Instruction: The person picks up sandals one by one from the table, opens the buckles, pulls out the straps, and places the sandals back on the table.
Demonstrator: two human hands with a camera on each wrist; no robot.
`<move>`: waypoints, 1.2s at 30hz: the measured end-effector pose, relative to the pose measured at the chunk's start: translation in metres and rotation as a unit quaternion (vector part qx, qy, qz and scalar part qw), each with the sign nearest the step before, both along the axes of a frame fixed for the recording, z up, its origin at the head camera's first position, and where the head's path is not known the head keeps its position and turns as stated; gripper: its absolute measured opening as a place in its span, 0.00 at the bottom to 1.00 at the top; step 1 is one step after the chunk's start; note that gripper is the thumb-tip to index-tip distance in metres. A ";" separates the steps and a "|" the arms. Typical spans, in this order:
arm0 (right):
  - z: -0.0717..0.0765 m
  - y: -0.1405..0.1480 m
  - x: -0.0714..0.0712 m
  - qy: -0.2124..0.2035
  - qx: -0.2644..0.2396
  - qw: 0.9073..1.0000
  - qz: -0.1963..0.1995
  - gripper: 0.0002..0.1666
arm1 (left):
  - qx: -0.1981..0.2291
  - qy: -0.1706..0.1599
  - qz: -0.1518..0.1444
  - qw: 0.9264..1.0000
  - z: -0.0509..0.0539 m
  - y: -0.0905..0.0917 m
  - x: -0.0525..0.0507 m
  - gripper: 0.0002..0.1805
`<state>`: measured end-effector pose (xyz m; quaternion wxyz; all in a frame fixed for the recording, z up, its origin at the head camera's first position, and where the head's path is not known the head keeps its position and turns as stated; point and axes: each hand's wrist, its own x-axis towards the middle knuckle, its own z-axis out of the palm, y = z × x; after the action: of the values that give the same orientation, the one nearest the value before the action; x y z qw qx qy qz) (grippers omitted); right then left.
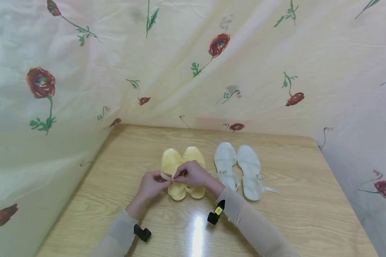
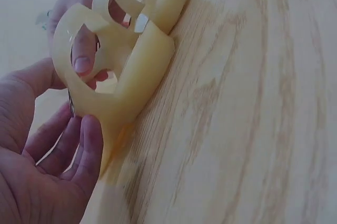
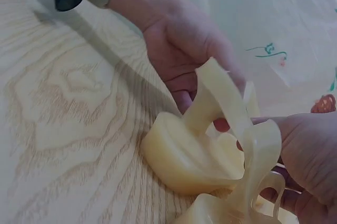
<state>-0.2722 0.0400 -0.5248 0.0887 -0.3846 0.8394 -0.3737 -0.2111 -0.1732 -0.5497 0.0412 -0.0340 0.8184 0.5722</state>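
While glossy yellow sandals (image 1: 170, 160) touch grained wood (image 1: 292, 214), both hands' fingers (image 1: 163, 185) (image 1: 182, 168) pinch a strap (image 1: 165, 176).

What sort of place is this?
Probably a makeshift indoor workspace, though I can't tell what building: a light-brown wood-grain table, red-flowered cream fabric hanging on three sides, and glossy pale-yellow strappy sandals beside whitish strappy sandals on top.

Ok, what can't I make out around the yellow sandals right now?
Head view: the tip of the yellow strap, covered by the left hand and right hand.
Left wrist view: the right hand's fingers, partly hidden behind the sandal straps.
Right wrist view: the lower yellow sandal, cut off by the bottom edge.
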 end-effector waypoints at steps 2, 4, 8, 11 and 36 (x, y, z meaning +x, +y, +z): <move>0.000 0.000 0.000 0.004 -0.003 1.000 0.005 0.02 | 0.001 -0.007 0.015 1.000 0.000 -0.001 0.000 0.18; 0.001 0.000 0.000 0.008 -0.004 1.000 0.008 0.03 | -0.004 -0.004 0.034 0.999 0.003 -0.001 0.000 0.31; 0.001 0.001 0.000 0.009 0.000 1.000 0.003 0.04 | -0.090 0.059 0.051 0.993 0.010 0.001 0.001 0.48; 0.000 0.001 0.001 0.011 0.001 1.000 0.001 0.03 | -0.169 0.131 0.034 0.976 0.014 0.003 0.001 0.40; 0.005 0.010 -0.001 0.019 -0.003 1.000 0.002 0.02 | -0.089 0.135 -0.149 0.976 0.023 -0.014 -0.013 0.03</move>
<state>-0.2728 0.0498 -0.5202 0.0724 -0.3937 0.8391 -0.3684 -0.2243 -0.1869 -0.5269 0.0118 0.1621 0.8599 0.4840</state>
